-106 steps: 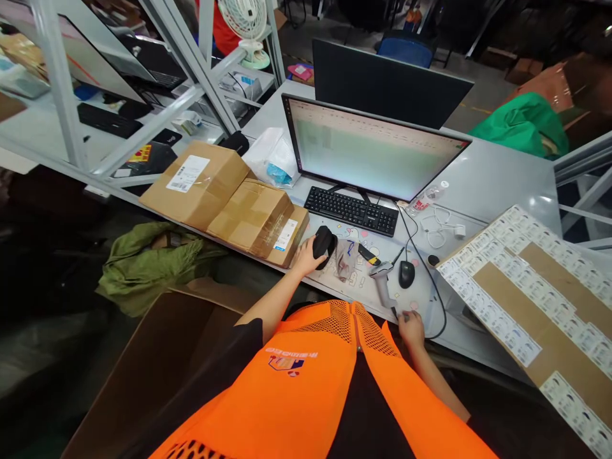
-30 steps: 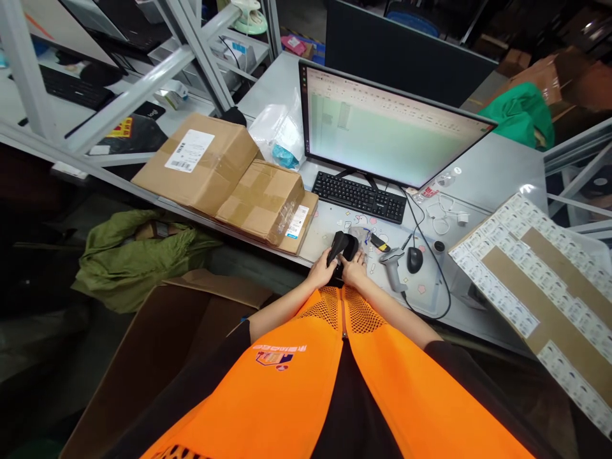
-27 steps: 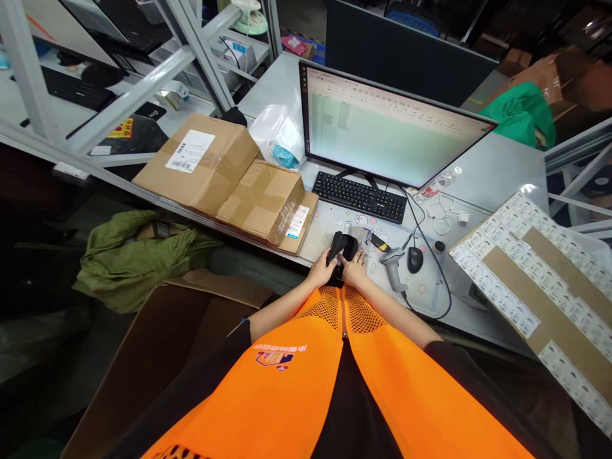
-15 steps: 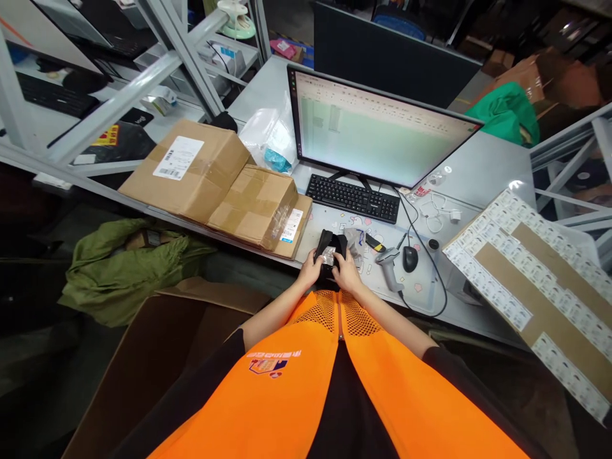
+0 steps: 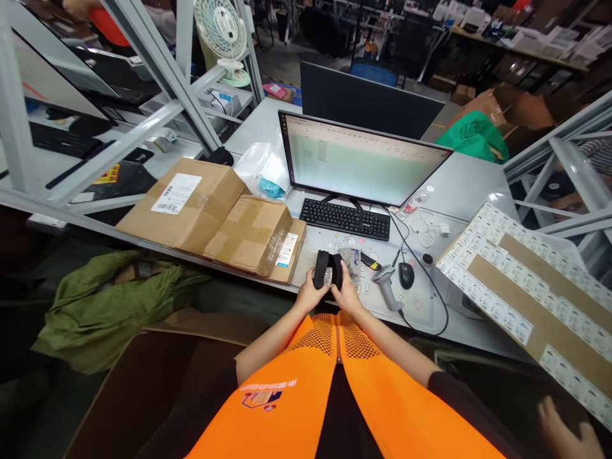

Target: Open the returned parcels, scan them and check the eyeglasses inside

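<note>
Both my hands grip a small black case (image 5: 322,269) at the desk's front edge, just above my orange vest. The case stands parted like a clamshell, its two dark halves upright. Between the halves sits a shiny, clear-silver packet (image 5: 327,276); its contents are too small to make out. My left hand (image 5: 310,294) is closed around the left half, and my right hand (image 5: 347,294) around the right half. Beside my right fingers lies a crumpled clear plastic bag (image 5: 352,262). A black-and-yellow utility knife (image 5: 370,261) rests just right of it.
Cardboard boxes (image 5: 248,229) line the desk's left. Ahead stand a keyboard (image 5: 344,218) and monitor (image 5: 363,166). A barcode scanner (image 5: 388,288) and mouse (image 5: 406,275) lie right, near a label-covered board (image 5: 507,306). Another person's hand (image 5: 567,430) shows at bottom right.
My view has tilted upward, so the desk sits lower. The case is turned more upright in my hands. Another person's hand has come in at bottom right.
</note>
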Available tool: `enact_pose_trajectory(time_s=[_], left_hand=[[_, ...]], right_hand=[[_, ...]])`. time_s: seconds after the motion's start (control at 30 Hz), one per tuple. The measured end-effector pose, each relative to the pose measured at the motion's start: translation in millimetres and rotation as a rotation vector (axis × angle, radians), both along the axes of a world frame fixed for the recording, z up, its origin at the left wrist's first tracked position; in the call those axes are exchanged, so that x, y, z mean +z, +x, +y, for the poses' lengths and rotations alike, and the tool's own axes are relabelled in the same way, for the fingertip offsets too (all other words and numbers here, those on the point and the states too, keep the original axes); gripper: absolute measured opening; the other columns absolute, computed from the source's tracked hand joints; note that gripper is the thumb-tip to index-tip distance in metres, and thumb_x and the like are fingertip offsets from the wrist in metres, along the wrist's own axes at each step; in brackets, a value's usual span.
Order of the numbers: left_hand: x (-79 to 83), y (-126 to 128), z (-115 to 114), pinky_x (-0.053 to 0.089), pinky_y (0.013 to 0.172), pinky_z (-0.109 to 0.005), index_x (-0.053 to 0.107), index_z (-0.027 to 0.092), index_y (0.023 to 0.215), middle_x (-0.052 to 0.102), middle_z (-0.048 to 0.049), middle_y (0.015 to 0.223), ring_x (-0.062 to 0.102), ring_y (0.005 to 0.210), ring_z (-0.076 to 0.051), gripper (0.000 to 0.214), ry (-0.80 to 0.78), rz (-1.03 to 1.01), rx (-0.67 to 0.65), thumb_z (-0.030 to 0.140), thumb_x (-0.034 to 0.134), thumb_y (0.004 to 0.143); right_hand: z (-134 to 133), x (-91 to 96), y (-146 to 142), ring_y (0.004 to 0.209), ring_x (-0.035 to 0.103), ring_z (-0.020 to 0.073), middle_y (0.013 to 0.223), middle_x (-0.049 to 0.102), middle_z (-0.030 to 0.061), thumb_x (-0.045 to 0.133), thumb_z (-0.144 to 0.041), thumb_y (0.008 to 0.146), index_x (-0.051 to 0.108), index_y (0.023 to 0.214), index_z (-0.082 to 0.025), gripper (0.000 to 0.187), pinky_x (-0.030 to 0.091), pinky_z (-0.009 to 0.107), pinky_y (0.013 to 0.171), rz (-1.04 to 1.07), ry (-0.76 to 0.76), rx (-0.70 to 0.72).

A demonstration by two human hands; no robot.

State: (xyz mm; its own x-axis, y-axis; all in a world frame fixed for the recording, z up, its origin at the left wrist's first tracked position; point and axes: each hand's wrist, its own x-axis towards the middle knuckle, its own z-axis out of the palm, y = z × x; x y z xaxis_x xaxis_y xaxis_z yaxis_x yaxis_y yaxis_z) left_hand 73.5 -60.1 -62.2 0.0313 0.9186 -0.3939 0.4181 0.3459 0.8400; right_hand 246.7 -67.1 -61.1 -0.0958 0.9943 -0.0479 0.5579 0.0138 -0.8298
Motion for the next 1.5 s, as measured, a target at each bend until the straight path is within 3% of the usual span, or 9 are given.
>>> enact_pose_trajectory(time_s=[0.17,0.5,0.77,0.9,1.0,1.1,1.23,1.37,1.5], left_hand=[[7.1,0.3,-1.8,0.053,0.107,-0.045,0.029,0.016,0.16,0.057,-0.023,0.151,0.063,0.133,-0.036,0.095,0.173,0.06,-0.044,0.02,0.077,0.078],[15.5,-5.0,-4.3,0.053,0.104,-0.05,0.024,0.015,0.164,0.062,-0.0245,0.146,0.07,0.122,-0.039,0.079,0.116,0.2,-0.14,0.024,0.057,0.093],[-2.0,-12.5,-4.2,0.051,0.11,-0.05,0.029,0.017,0.162,0.055,-0.0192,0.156,0.066,0.13,-0.035,0.073,0.208,0.024,-0.078,0.021,0.05,0.092],[-4.6,-13.8,-2.3,0.052,0.107,-0.053,0.033,0.018,0.16,0.065,-0.0193,0.143,0.07,0.122,-0.037,0.074,0.139,-0.023,-0.016,0.021,0.053,0.089],[-10.3,-15.1,0.0,0.051,0.109,-0.052,0.034,0.017,0.159,0.068,-0.018,0.136,0.069,0.123,-0.034,0.075,0.107,-0.148,0.041,0.019,0.055,0.087],[-20.4,-18.5,2.4,0.049,0.113,-0.049,0.035,0.015,0.156,0.064,-0.0173,0.141,0.065,0.128,-0.029,0.074,0.12,-0.307,0.107,0.018,0.055,0.085],[-33.0,-22.0,3.0,0.045,0.117,-0.046,0.04,0.017,0.152,0.058,-0.0159,0.15,0.06,0.134,-0.026,0.069,0.149,-0.432,0.133,0.018,0.054,0.084],[-37.3,-19.8,1.7,0.04,0.122,-0.046,0.042,0.018,0.15,0.056,-0.0155,0.152,0.052,0.143,-0.028,0.069,0.12,-0.361,0.121,0.02,0.061,0.084],[-35.4,-17.7,1.7,0.04,0.123,-0.048,0.041,0.017,0.152,0.057,-0.0165,0.151,0.052,0.143,-0.03,0.067,0.085,-0.225,0.154,0.019,0.059,0.087]], right_hand=[[-2.3,-9.9,-3.7,0.158,0.034,0.0297,0.172,0.031,0.0188,0.059,-0.024,0.084,0.018,0.169,-0.012,0.095,0.03,0.053,0.13,0.0,0.009,-0.014],[-2.7,-10.6,-7.5,0.156,0.038,0.0298,0.168,0.038,0.0187,0.056,-0.022,0.082,0.028,0.166,-0.011,0.089,0.032,0.052,0.129,0.002,-0.028,-0.051],[-1.0,-3.6,-5.7,0.147,0.051,0.0301,0.161,0.049,0.0165,0.063,-0.029,0.082,0.029,0.164,-0.018,0.09,0.039,0.052,0.124,0.089,-0.124,-0.163],[0.4,-5.1,-3.9,0.135,0.062,0.0301,0.149,0.061,0.0148,0.066,-0.031,0.08,0.029,0.164,-0.021,0.092,0.047,0.053,0.118,0.203,-0.209,-0.169],[3.4,-5.2,-1.3,0.135,0.062,0.0302,0.151,0.059,0.0156,0.066,-0.027,0.077,0.032,0.162,-0.02,0.092,0.046,0.053,0.118,0.277,-0.2,-0.173],[8.6,-2.3,2.7,0.141,0.057,0.0292,0.156,0.055,0.0164,0.062,-0.023,0.074,0.033,0.161,-0.018,0.092,0.043,0.052,0.122,0.369,-0.166,-0.176],[11.2,-0.2,5.4,0.134,0.062,0.0296,0.151,0.059,0.0172,0.065,-0.025,0.075,0.031,0.162,-0.019,0.093,0.049,0.051,0.116,0.441,-0.202,-0.151],[9.3,-3.1,4.5,0.129,0.065,0.0291,0.159,0.052,0.017,0.074,-0.039,0.08,0.034,0.162,-0.022,0.092,0.053,0.047,0.111,0.38,-0.254,-0.068],[34.5,1.2,19.8,0.124,0.067,0.0286,0.147,0.063,0.018,0.065,-0.048,0.09,0.056,0.144,-0.016,0.063,0.051,0.044,0.111,0.09,-0.19,-0.149]])
